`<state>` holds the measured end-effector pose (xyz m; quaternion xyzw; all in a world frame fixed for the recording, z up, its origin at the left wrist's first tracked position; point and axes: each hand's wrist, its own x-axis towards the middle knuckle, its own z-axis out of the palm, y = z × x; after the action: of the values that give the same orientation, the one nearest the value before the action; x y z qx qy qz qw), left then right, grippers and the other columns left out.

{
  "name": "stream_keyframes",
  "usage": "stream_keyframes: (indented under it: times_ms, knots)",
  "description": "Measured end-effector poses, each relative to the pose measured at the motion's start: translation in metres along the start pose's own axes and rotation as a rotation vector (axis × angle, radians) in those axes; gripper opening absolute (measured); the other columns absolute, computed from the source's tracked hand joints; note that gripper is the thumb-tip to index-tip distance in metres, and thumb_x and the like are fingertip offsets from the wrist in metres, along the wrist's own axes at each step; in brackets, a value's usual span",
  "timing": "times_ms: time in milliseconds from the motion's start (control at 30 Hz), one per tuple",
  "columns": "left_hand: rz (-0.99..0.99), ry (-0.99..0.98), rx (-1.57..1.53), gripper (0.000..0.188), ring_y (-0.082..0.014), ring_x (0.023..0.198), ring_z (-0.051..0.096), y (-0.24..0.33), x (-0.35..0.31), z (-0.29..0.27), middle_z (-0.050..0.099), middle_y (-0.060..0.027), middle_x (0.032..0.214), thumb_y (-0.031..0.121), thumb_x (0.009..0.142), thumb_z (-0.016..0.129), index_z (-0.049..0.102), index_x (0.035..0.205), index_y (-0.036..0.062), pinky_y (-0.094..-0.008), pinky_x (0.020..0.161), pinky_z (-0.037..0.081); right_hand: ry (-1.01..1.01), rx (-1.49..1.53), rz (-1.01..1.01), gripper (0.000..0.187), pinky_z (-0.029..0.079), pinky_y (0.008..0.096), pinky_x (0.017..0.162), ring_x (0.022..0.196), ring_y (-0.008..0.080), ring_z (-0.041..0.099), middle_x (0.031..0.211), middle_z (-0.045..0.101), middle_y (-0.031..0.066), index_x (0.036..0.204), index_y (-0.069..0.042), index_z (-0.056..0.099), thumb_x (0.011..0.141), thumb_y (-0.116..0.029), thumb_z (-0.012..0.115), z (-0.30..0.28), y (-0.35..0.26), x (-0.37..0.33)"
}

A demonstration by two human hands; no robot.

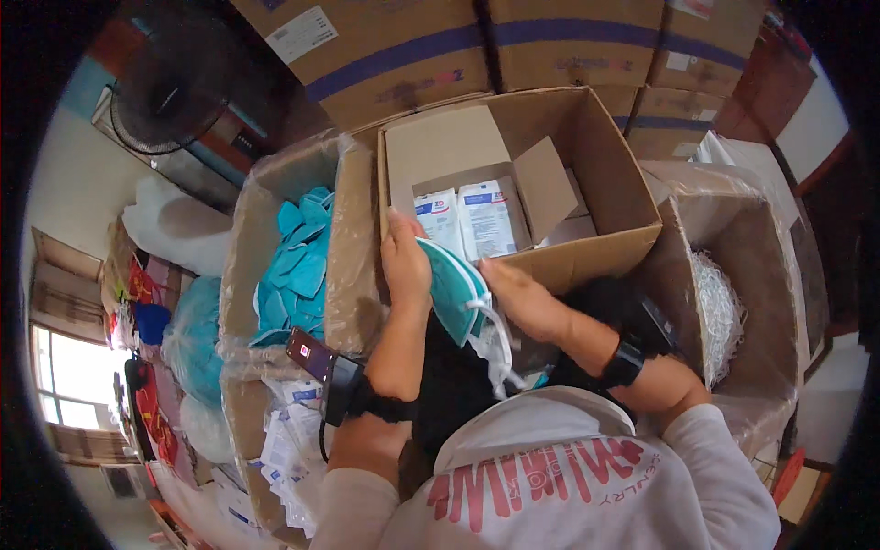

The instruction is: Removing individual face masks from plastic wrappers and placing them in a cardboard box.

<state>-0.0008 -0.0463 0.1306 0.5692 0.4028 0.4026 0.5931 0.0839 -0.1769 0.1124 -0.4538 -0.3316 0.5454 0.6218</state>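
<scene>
Holding the folded teal masks point(451, 286) in front of us, we have them just short of the near edge of the large carton point(605, 243), toward its left corner. Our left hand point(406, 261) grasps them along their left side; they seem to be more than one layer. Our right hand point(515, 289) has its fingertips at the opposite edge, near the white straps point(500, 353) that dangle toward our lap, but we cannot tell whether it pinches anything. We judge the step in hand to be squaring up the masks and sorting out their straps. The next move, we think, calls for a firm left-hand grip while the right gathers the loose straps, so that nothing snags on the carton's rim.

Beyond the masks, inside the large carton and along its left side, a smaller box point(440, 142) stands with its flaps open and white packets point(486, 220) in it. To our left, a tall carton point(353, 220) holds a heap of teal pieces point(298, 266), and nearer us a lower-left carton point(247, 431) holds loose packets point(293, 449). On our right, a plastic-lined carton point(756, 357) contains tangled white strands point(720, 316) by its left wall.
</scene>
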Motion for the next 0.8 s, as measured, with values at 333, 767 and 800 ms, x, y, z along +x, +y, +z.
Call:
stream_keyframes:
  times_ms: [333,767,800]
  knots:
    - [0.068,0.198,0.270,0.054,-0.0171,0.059,0.046,-0.028,0.009,-0.020,0.049,-0.0063,0.061,0.044,0.092,0.030,0.051,0.067,-0.0002,-0.0322,0.056,0.037,0.048,-0.753,-0.387,0.019,0.042,0.0351,0.065,0.075,0.0283,0.054,0.084,0.054,0.0105,0.085,-0.003,0.053,0.086,-0.022,0.050,0.005,0.000,-0.029]
    - [0.405,0.144,0.366,0.053,-0.0372,0.053,0.049,0.002,0.028,0.022,0.051,-0.0204,0.055,0.034,0.092,0.033,0.052,0.061,-0.0046,-0.0418,0.052,0.038,-0.302,-0.804,-0.810,0.018,0.041,0.0406,0.054,0.061,0.0333,0.052,0.066,0.052,0.0145,0.074,-0.003,0.050,0.083,-0.019,0.051,0.068,-0.061,-0.011]
    - [0.383,0.125,0.367,0.053,-0.0371,0.053,0.049,0.005,0.030,0.028,0.051,-0.0205,0.055,0.034,0.092,0.033,0.052,0.061,-0.0045,-0.0417,0.052,0.038,-0.281,-0.808,-0.831,0.021,0.038,0.0400,0.052,0.058,0.0328,0.049,0.061,0.047,0.0136,0.068,-0.003,0.046,0.083,-0.017,0.052,0.064,-0.062,-0.010]
